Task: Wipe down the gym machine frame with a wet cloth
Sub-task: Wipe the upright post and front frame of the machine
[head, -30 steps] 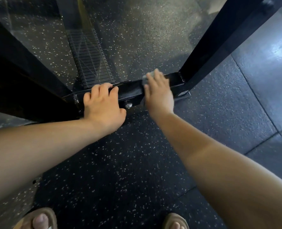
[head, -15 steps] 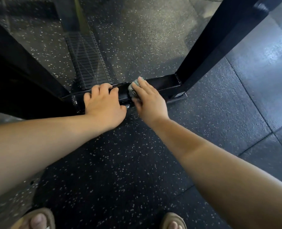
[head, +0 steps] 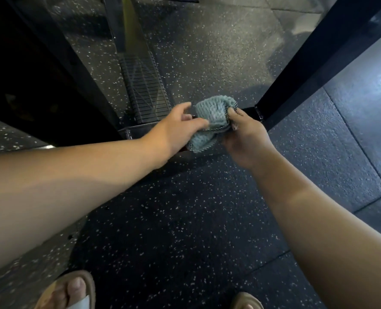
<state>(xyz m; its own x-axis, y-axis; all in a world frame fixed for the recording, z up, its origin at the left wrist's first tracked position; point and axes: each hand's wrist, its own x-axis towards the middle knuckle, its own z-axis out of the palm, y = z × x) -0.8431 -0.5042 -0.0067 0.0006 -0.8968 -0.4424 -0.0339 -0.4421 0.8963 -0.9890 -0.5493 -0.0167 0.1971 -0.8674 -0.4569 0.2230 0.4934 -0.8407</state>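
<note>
Over speckled rubber flooring (head: pixel 185 219), my right hand (head: pixel 245 139) grips the teal cloth (head: pixel 212 117), now lifted off the base crossbar (head: pixel 131 132), while my left hand (head: pixel 176 128), released too, reaches it open-fingered: wiping pauses, probably for refolding.

You're working in dim light — the brightest patch is a bluish glare on the floor tiles (head: pixel 368 101) at upper right, and the far left sinks into near-black shadow. Your left hand (head: pixel 176 128) is softened by motion blur, while the cloth (head: pixel 212 114) shows its weave. Straight posts (head: pixel 314 54) splay toward the edges — wide-angle distortion.
</note>
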